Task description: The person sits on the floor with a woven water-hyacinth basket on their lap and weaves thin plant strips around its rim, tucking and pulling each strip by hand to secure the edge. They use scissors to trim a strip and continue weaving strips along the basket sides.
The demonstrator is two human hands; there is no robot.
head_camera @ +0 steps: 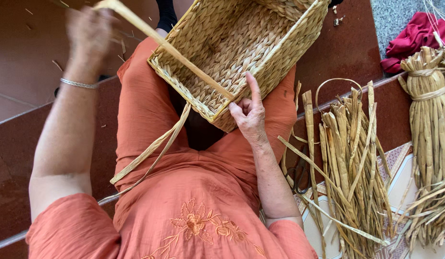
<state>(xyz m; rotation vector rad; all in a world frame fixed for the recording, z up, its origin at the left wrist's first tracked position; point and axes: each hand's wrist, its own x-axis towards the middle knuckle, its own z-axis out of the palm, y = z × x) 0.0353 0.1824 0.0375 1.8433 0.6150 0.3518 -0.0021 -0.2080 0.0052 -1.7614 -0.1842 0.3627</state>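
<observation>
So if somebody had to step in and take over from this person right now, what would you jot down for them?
Left hand: raised high, blurred, closed on the end of a long dried strand, pulled taut up from the basket's near corner.
Right hand: pressed on the woven basket at that corner, forefinger up along the wall, pinning where the strand comes out.
The basket lies tilted on the lap; base and walls look fully woven. Loose strand ends hang from the rim over the orange clothing.
Left to do, by the look of it: the rim corner is still being worked and the ends are untrimmed.
Spare strands lie at the right, a tied bundle beyond.
</observation>
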